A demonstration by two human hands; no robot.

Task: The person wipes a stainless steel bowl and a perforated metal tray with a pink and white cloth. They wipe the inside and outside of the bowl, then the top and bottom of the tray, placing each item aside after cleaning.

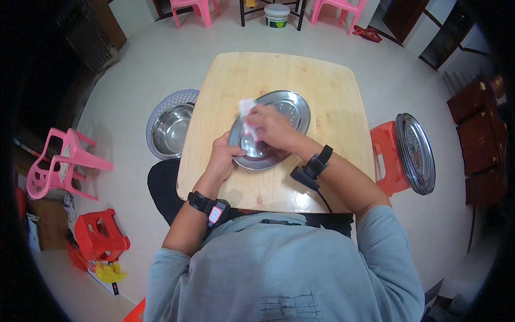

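Observation:
An oval stainless steel tray (297, 105) lies over the middle of a light wooden table (281, 72). My left hand (222, 157) grips its lower left rim, with the thumb on top. In my right hand (273, 125) is a crumpled white and pink cloth (246, 110), held against the inner face of the tray; the cloth is somewhat blurred, and part of it is hidden under the fingers. Each of my wrists bears a black strap with a device.
Left of the table, a steel basin (173, 131) sits in a lilac plastic basket (157, 110). Stacked steel trays (416, 153) rest on a red stool (388, 157) at the right. A pink chair (66, 161) and another red stool (100, 235) stand farther left.

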